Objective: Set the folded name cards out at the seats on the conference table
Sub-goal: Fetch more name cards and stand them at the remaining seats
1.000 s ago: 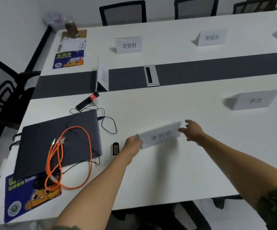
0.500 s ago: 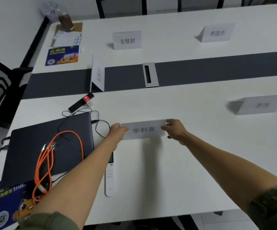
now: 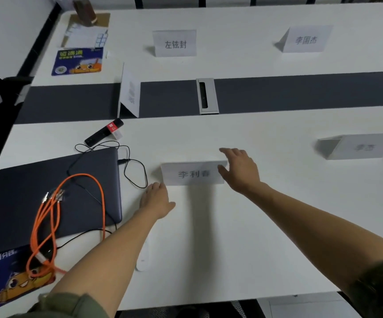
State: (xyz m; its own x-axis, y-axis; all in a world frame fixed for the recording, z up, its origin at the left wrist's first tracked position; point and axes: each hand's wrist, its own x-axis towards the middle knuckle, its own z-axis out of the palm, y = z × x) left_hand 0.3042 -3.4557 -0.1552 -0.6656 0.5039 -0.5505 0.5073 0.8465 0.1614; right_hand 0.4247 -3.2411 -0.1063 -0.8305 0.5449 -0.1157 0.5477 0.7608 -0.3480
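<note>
1. The folded name card (image 3: 194,173) stands upright on the white table (image 3: 231,237) between your two hands, with its printed face toward you.
2. Your right hand (image 3: 239,172) is at the right end of the card, with the fingers spread and nearly straight. The thumb lies in front of the printed face and the other fingers reach past the back fold. It does not clamp the card. I cannot tell if the thumb touches the paper.
3. Your left hand (image 3: 157,199) is low over the table, just beside the card's lower left corner. Its fingers are relaxed and hold nothing. I cannot tell if the fingertips touch the corner.
4. Just left of your left hand there is a loop of thin black cable (image 3: 137,173), then a closed dark laptop (image 3: 25,198) with an orange cable (image 3: 102,203) lying on its lid.
5. Under your left forearm lies a white remote (image 3: 142,260), partly hidden.
6. Beyond your left hand lies a black stick with a red label (image 3: 104,133). Farther on, a sideways card (image 3: 130,92) stands on the dark strip (image 3: 300,92).
7. To the right of your right hand, well apart, stands another card (image 3: 365,146). Beyond both hands, across the strip, stand two more cards (image 3: 174,43).
</note>
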